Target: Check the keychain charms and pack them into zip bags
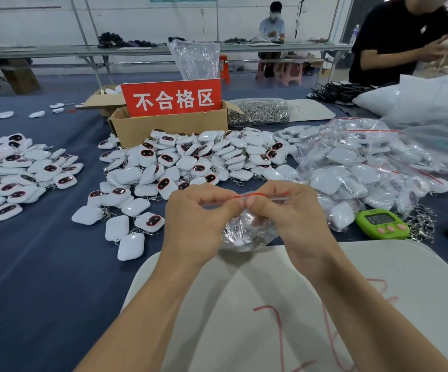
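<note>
I hold a clear zip bag with a red seal line in front of me, above the near edge of the table. My left hand and my right hand both pinch its top seal, thumbs side by side. A white charm with a metal clasp shows dimly inside the bag. A large heap of loose white keychain charms with dark red faces lies just beyond my hands. A heap of filled zip bags lies to the right.
A cardboard box with a red sign stands behind the charms. A second pile of charms is at the left. A green timer and loose metal clasps sit at the right. A white board lies under my arms. Another person works at the far right.
</note>
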Action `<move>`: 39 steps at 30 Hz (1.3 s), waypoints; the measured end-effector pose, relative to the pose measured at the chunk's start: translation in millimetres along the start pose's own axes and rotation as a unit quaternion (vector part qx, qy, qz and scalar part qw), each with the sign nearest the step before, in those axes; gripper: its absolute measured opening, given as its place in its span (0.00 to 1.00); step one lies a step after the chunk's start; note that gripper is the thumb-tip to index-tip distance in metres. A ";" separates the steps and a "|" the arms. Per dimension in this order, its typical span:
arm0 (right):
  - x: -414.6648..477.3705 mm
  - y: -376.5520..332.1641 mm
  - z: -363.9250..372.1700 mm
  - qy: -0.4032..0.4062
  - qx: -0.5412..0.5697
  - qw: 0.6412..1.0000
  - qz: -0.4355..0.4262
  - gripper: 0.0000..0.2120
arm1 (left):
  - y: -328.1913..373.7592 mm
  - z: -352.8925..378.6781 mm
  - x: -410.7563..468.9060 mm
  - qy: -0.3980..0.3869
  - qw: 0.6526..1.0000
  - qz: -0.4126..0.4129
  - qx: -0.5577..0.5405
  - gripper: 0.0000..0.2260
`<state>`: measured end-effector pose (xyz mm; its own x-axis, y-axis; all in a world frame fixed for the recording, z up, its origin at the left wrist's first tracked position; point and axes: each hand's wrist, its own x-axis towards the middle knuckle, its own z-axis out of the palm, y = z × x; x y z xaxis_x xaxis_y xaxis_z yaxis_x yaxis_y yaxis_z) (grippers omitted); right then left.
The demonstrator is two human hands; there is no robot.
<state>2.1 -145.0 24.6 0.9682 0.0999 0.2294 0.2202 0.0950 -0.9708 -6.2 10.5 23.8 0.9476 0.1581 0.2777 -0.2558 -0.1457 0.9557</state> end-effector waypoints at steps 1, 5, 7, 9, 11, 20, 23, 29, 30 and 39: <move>0.4 0.5 -1.8 -0.006 0.014 1.000 0.021 0.02 | -0.5 0.4 -0.2 0.001 1.000 -0.005 0.003 0.06; 2.1 0.8 -16.7 -0.009 0.113 0.990 0.079 0.05 | -1.4 -4.2 2.5 0.021 0.999 -0.036 -0.019 0.07; 3.7 0.4 -21.3 0.025 0.138 0.987 0.078 0.08 | -1.2 -10.8 5.8 0.044 0.997 -0.052 -0.043 0.05; 5.2 1.3 -22.3 0.064 0.154 0.983 0.077 0.11 | -1.4 -17.2 8.7 0.038 0.996 -0.073 -0.045 0.05; 6.3 2.6 -20.4 0.085 0.155 0.981 0.076 0.11 | -1.8 -19.9 9.9 0.012 0.996 -0.084 -0.031 0.06; 2.0 -0.4 -27.2 -0.159 -0.067 0.983 0.067 0.13 | 7.4 -15.5 8.8 0.052 0.994 -0.048 -0.086 0.05; -1.4 4.1 -13.5 -0.132 -0.226 0.965 0.028 0.17 | 10.0 -7.4 6.7 0.054 0.991 -0.032 -0.123 0.02; 8.3 -16.6 -23.2 0.098 -0.098 0.985 0.098 0.29 | -9.9 -0.6 4.0 0.066 0.990 -0.052 -0.113 0.09; 15.2 -23.4 -35.3 0.131 -0.074 0.982 0.116 0.27 | -15.5 0.8 4.3 0.058 0.992 -0.061 -0.093 0.08; 87.1 -75.4 -173.7 0.289 -0.272 0.904 0.158 0.24 | -49.5 20.5 -2.2 -0.012 0.976 -0.066 0.206 0.05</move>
<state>90.4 -315.5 105.6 0.8585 -0.5126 0.0119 -0.2046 -0.3639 -0.9087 8.2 -2.7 -26.1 0.9722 0.1804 0.1489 -0.0378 -0.5071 0.8611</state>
